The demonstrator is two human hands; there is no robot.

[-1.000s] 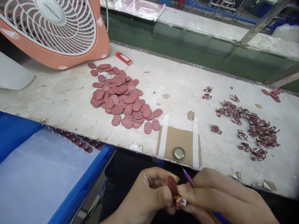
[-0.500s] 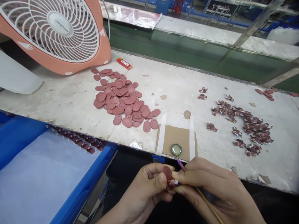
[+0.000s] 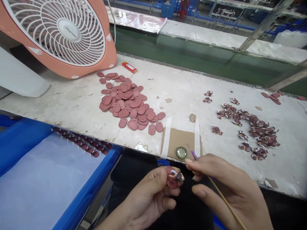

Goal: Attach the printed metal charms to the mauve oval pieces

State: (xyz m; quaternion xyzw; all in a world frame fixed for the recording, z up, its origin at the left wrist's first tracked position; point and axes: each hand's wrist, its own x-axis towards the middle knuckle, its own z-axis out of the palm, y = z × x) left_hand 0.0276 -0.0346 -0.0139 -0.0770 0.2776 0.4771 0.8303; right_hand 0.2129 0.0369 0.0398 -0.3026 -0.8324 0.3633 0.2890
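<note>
My left hand [image 3: 151,196] pinches a small reddish-brown oval piece [image 3: 173,177] with a little coloured part stuck on its face, held just below the table edge. My right hand [image 3: 227,191] is beside it, a little apart, gripping a thin stick [image 3: 222,198] with a purple tip [image 3: 193,155] that points up toward a metal bottle cap [image 3: 181,153]. The cap sits on a brown card patch [image 3: 181,142] taped to the worktable [image 3: 72,102].
A heap of reddish oval pieces [image 3: 128,103] lies mid-table; small dark coloured parts [image 3: 254,131] are scattered at right. An orange fan [image 3: 59,35] and an orange lighter [image 3: 129,67] stand at the back left. A blue tray [image 3: 43,179] holding a row of finished pieces [image 3: 82,143] is at my left.
My hands were pressed together on the oval piece; now the right hand has drawn away to the right with the stick, leaving the piece in the left hand with the small part on it.
</note>
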